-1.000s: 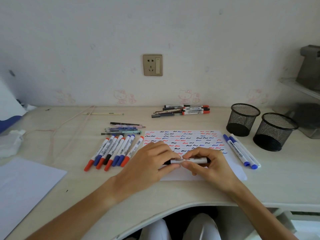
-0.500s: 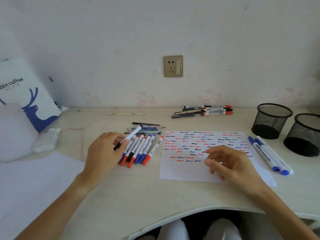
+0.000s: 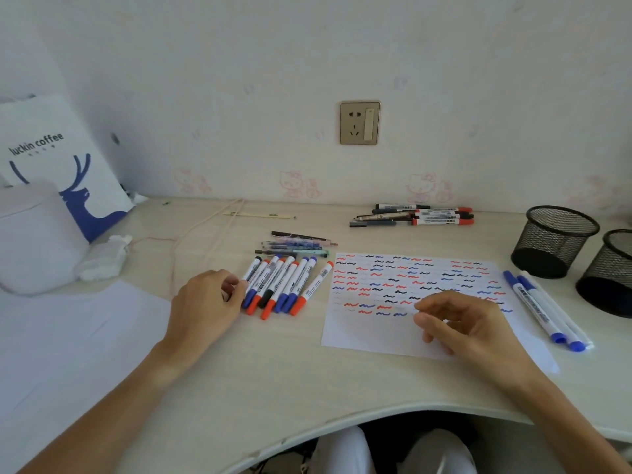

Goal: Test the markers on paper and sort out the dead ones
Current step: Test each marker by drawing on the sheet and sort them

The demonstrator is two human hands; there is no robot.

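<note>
1. My left hand (image 3: 205, 302) lies on the worktop (image 3: 273, 371) at the left edge of the row of markers (image 3: 284, 285); its fingertips touch the outermost marker of that row, fingers gently bent, and its grip closes on nothing that I can see
2. My right hand (image 3: 465, 323) hovers over the lower right part of the test paper (image 3: 359, 330); its fingers are loosely curled, its grip slack, with nothing in it
3. The row of markers lies side by side just left of the paper, white barrels with red, blue and black caps, cap ends towards me; the rightmost one is tilted a little apart from the rest
4. The test paper lies flat in the middle of the worktop, covered in rows of short red, blue and black squiggles; its lower strip is blank
5. Two blue-capped markers (image 3: 547, 309) lie together just right of the paper, slanting towards me
6. Behind the row, a small bunch of thin pens (image 3: 297, 246) lies crosswise; farther back, near the wall, is another pile of markers (image 3: 420, 215) with red and dark caps
7. Two black mesh cups (image 3: 554, 241) stand at the right, touching or nearly so; I cannot see anything inside them
8. At the far left stand a white bag with a blue deer (image 3: 68, 159) and a crumpled tissue (image 3: 102, 258); a blank sheet (image 3: 68, 336) lies near my left forearm
</note>
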